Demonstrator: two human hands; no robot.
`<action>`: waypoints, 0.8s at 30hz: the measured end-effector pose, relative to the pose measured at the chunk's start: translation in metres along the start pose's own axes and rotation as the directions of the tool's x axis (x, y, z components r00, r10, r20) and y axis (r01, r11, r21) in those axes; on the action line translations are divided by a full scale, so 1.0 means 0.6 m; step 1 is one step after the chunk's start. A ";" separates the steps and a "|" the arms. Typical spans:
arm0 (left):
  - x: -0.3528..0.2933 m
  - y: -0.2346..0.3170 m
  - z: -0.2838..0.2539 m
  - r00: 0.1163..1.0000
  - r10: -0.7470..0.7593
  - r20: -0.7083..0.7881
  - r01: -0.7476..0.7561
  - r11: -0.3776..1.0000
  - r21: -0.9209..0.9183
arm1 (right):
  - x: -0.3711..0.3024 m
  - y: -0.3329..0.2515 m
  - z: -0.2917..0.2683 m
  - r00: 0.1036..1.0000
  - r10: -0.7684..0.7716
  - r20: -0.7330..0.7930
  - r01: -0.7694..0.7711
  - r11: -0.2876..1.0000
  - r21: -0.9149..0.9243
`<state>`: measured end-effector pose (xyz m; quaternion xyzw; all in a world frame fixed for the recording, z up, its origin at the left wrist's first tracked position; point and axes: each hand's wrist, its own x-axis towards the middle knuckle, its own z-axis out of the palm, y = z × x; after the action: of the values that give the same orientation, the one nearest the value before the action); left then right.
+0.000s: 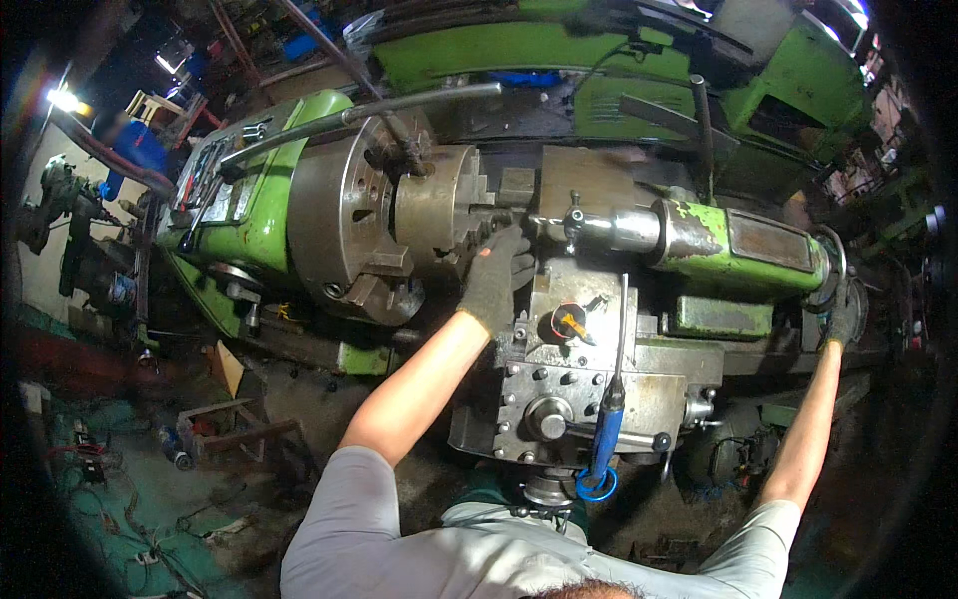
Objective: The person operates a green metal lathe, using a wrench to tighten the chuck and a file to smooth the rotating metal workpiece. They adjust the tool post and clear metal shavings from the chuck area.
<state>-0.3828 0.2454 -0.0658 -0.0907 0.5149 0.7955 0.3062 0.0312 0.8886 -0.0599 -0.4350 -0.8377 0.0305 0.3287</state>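
My left hand [497,278], in a dark glove with a small hole, is between the stepped chuck [434,210] of a green lathe and the shiny tailstock quill [619,230]. Its fingers curl at the chuck jaws; whatever they hold is hidden behind the glove. Far to the right, my gloved right hand [840,317] grips the rim of the tailstock handwheel [840,255]. The green, chipped tailstock [738,240] stands between both arms. Below the quill, the tool post [547,419] sits on the carriage, with a blue-handled tool [607,429] standing across it.
A small round tin [569,321] with a yellow-handled brush stands on the carriage. A long metal bar [359,115] slants over the green headstock [254,220]. Loose tools [205,175] lie on the headstock top. Wooden scraps [239,424] and cables lie on the floor at left.
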 end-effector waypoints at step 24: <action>0.093 -0.038 0.023 0.985 0.009 -0.170 -0.048 0.972 -0.229 | 0.087 0.067 0.047 0.879 0.462 0.114 -0.468 0.883 0.024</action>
<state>-0.4118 0.2855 -0.1025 -0.1849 0.4436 0.8442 0.2375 0.0226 0.9591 -0.0680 -0.6126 -0.7238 0.1527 0.2784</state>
